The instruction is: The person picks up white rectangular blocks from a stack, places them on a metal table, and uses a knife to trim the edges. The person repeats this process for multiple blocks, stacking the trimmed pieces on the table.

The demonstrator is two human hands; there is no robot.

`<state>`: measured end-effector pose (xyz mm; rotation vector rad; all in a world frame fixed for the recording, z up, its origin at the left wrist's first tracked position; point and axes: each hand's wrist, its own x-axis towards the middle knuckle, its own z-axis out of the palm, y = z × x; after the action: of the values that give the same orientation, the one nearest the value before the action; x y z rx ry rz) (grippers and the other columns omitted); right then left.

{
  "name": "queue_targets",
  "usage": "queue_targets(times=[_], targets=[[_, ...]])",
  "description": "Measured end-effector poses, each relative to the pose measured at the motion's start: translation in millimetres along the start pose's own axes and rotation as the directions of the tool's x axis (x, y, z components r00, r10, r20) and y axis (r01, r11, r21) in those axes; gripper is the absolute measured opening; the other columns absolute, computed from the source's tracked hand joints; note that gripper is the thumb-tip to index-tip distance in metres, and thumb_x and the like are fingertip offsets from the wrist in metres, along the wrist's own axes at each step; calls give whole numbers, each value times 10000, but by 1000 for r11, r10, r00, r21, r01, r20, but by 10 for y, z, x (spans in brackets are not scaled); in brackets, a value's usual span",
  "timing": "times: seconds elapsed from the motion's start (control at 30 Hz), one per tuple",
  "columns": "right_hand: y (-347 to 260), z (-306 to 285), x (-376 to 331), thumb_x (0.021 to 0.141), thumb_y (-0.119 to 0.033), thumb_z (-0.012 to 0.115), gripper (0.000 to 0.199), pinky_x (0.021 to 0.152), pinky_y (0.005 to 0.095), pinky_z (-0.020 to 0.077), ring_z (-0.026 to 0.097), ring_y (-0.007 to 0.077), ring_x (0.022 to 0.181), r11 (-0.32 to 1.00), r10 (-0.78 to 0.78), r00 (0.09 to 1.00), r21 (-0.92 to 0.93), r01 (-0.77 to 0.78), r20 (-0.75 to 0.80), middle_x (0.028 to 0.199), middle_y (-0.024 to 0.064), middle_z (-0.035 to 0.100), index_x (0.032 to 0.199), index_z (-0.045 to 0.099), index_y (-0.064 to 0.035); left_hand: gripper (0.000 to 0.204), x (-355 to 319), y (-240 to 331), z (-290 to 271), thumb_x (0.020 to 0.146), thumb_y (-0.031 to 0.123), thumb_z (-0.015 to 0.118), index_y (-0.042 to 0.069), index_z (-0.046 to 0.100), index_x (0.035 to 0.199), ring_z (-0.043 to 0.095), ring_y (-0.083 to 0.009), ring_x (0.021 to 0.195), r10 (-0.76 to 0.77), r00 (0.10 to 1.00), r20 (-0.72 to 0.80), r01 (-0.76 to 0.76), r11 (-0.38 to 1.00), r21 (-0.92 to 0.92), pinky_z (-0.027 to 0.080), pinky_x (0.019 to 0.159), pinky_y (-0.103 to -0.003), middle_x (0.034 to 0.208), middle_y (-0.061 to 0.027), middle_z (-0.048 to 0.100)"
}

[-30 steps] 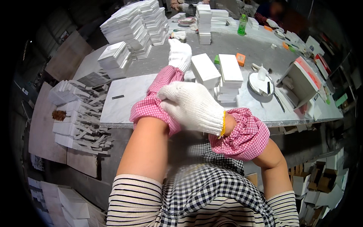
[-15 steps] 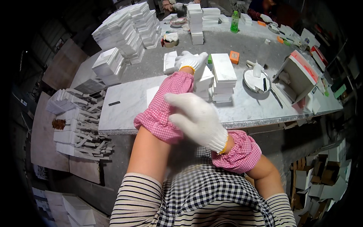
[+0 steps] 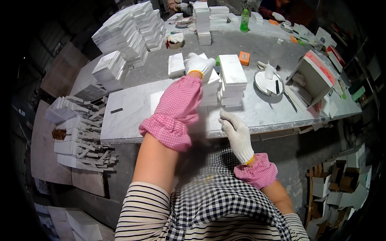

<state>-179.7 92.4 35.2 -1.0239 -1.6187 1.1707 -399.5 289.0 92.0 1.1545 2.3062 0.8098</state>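
Observation:
My left hand [image 3: 199, 64], in a white knit glove, reaches far forward onto a stack of white marble tiles [image 3: 212, 87]. Its fingers are bent over a tile at the top of that stack, and the glove hides much of the tile. My right hand [image 3: 237, 134], gloved alike, hangs over the table's near edge with fingers apart and nothing in them. Just beyond it rises a neater tile stack [image 3: 233, 70]. Left of my left hand stands a short tile pile [image 3: 176, 65]. A flat white tile [image 3: 156, 100] is partly covered by my left sleeve.
Tall tile stacks [image 3: 128, 32] fill the back left. On the right are a round dish [image 3: 268, 91] holding a small bottle, a dark blade [image 3: 290, 102] and an open box [image 3: 311, 80]. An orange block [image 3: 244, 58] and a green bottle [image 3: 244, 21] stand farther back. Other people work beyond.
My right hand has drawn back from above my left forearm, moving right and toward me. My left hand stays at the tile stack, its fingers more bent. The view has shifted slightly.

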Motion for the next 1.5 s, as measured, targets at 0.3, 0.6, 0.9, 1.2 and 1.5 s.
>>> queue_targets(times=[0.3, 0.6, 0.9, 1.2, 1.5], targets=[[-75, 72, 38, 1058, -252, 575, 452, 779, 252, 510, 608, 101, 857, 966, 119, 986, 218, -142, 112, 1100, 81, 703, 1412, 579, 29, 939, -793, -678, -416, 721, 368, 834, -146, 436, 1399, 604, -366, 1251, 370, 879, -300, -433, 884, -179, 497, 1054, -409, 1383, -311, 550], [-42, 298, -10, 1015, -306, 602, 494, 852, 311, 524, 653, 163, 954, 992, 94, 927, 50, -120, 363, 1095, 130, 713, 1381, 580, 25, 1041, -1713, -1080, -248, 731, 215, 881, -88, 304, 1542, 562, -301, 1290, 372, 906, -205, -424, 802, -421, 483, 1081, -391, 1455, -253, 504], [87, 265, -218, 951, -204, 599, 452, 886, 308, 505, 603, 143, 971, 964, 169, 918, 135, -230, 359, 1082, 72, 683, 1311, 618, 70, 907, -1923, -1391, -342, 886, 214, 787, -38, 281, 1594, 613, -199, 1186, 328, 944, 33, -119, 433, -894, 528, 957, -312, 1399, -185, 568], [322, 293, -316, 1011, -206, 595, 529, 1057, 312, 444, 579, 180, 1199, 772, 152, 884, 506, -385, 441, 1327, 127, 638, 1447, 513, 81, 430, -2141, -1666, -418, 904, 205, 737, -22, 688, 1266, 612, -86, 857, 317, 882, 347, 96, 601, -794, 486, 749, -230, 1032, -14, 705], [472, 326, -334, 1102, -321, 529, 496, 1017, 348, 484, 605, 190, 1187, 644, 181, 878, 622, -446, 442, 1307, 126, 646, 1402, 533, 75, 260, -2190, -1636, -445, 907, 222, 717, 3, 739, 1047, 588, -74, 739, 275, 887, 370, 86, 689, -719, 452, 657, -231, 869, -2, 685]])
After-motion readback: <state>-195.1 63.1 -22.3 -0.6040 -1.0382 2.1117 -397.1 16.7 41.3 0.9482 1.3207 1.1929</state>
